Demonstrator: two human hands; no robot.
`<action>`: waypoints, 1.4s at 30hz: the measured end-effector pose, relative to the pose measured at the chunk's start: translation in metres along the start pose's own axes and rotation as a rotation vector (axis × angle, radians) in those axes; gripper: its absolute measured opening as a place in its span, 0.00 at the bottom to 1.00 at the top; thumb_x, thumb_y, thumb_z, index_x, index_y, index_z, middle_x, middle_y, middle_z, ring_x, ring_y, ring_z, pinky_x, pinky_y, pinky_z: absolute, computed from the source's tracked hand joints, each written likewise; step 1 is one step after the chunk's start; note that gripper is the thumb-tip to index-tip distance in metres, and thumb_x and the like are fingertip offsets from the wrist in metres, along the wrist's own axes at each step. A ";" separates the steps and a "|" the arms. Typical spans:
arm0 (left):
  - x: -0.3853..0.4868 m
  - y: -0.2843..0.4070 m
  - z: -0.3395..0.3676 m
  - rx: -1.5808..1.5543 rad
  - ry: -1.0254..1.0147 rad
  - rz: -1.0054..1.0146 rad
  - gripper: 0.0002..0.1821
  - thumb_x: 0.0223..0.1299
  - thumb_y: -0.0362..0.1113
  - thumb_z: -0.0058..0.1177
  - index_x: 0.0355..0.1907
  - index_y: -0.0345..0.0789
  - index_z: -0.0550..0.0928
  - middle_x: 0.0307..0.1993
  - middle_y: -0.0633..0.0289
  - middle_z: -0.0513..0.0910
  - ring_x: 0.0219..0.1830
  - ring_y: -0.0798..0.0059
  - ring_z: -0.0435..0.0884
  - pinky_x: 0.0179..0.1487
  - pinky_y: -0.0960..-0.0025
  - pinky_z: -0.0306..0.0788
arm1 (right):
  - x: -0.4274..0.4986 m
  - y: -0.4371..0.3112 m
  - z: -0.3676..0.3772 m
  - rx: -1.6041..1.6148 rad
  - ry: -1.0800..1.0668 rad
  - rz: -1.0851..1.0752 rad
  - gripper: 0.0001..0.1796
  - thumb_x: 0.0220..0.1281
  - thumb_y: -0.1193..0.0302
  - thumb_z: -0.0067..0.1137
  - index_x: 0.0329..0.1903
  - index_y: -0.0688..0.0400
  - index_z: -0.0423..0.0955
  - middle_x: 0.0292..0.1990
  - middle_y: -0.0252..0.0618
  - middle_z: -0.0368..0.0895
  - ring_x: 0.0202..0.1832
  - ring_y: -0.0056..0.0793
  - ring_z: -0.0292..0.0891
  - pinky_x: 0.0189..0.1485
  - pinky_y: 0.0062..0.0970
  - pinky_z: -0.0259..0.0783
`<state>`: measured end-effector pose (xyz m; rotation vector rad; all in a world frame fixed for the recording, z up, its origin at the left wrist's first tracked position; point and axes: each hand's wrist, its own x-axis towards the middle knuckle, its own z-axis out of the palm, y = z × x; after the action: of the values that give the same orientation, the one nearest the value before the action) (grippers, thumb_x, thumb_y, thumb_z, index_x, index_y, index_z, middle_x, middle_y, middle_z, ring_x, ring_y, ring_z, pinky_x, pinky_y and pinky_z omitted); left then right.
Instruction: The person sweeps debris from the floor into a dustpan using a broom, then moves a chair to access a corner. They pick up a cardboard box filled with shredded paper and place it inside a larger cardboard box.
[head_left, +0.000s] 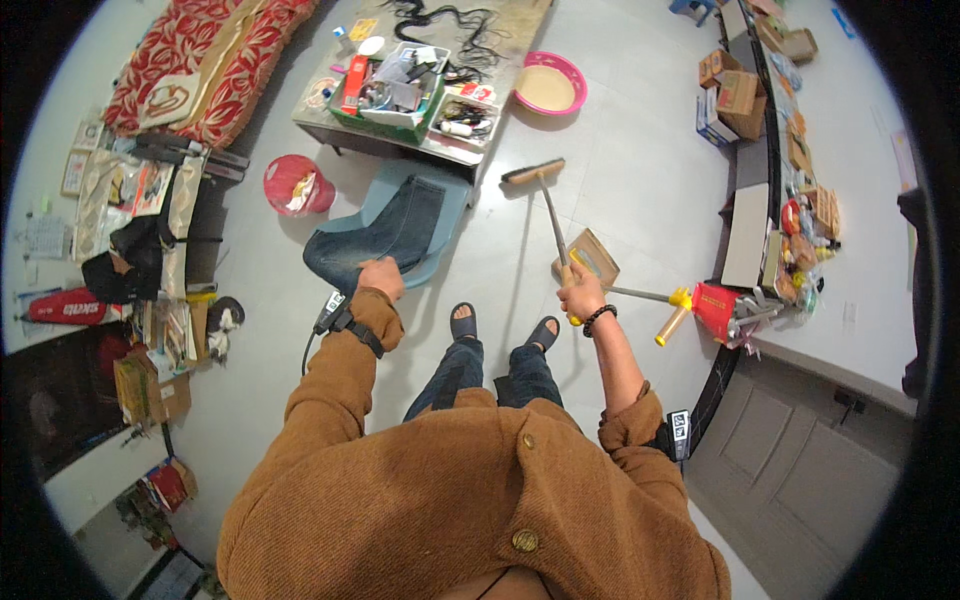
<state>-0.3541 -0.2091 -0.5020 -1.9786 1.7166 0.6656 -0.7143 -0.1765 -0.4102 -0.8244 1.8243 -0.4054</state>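
Note:
My right hand (582, 294) is closed around the handle of a broom (553, 214). Its bristled head (534, 172) is on the pale floor ahead of me. Behind that hand is a tan dustpan (600, 253), whose metal pole leads to a yellow fitting and grip (673, 319). My left hand (382, 277) has its fingers curled at the near edge of a light blue chair (455, 196). Dark blue jeans (401, 229) lie across the chair by these fingers. Whether the hand holds denim, the chair or neither is hidden.
A red bin (289, 184) stands left of the chair. Beyond it is a table (319, 124) with a green basket (412, 133) and dark hair strands. A pink basin (568, 106) sits on the floor. Cluttered counters (862, 315) line the right side; boxes (161, 397) stand left.

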 end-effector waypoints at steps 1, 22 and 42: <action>-0.003 0.013 -0.006 -0.012 0.038 0.098 0.31 0.46 0.44 0.60 0.54 0.36 0.70 0.52 0.37 0.70 0.47 0.49 0.77 0.45 0.57 0.74 | -0.007 -0.004 -0.013 -0.048 -0.017 0.004 0.38 0.44 0.82 0.53 0.64 0.60 0.57 0.29 0.41 0.75 0.17 0.26 0.71 0.19 0.25 0.69; -0.146 0.433 -0.055 -0.802 -0.682 0.530 0.37 0.57 0.60 0.49 0.63 0.39 0.62 0.50 0.50 0.72 0.52 0.62 0.72 0.50 0.61 0.71 | -0.144 0.131 -0.335 -0.598 0.351 -0.248 0.33 0.48 0.77 0.50 0.62 0.56 0.59 0.33 0.55 0.78 0.40 0.54 0.74 0.44 0.46 0.69; -0.120 0.528 -0.058 -1.120 -0.843 0.113 0.11 0.58 0.37 0.48 0.40 0.33 0.70 0.21 0.65 0.71 0.15 0.84 0.66 0.16 0.80 0.65 | -0.081 0.405 -0.364 0.327 0.495 0.514 0.15 0.53 0.76 0.50 0.45 0.63 0.62 0.29 0.48 0.72 0.27 0.38 0.74 0.24 0.37 0.73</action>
<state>-0.8868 -0.2226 -0.3895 -1.6434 0.9336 2.4443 -1.1689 0.1292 -0.4605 -0.0079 2.2531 -0.5830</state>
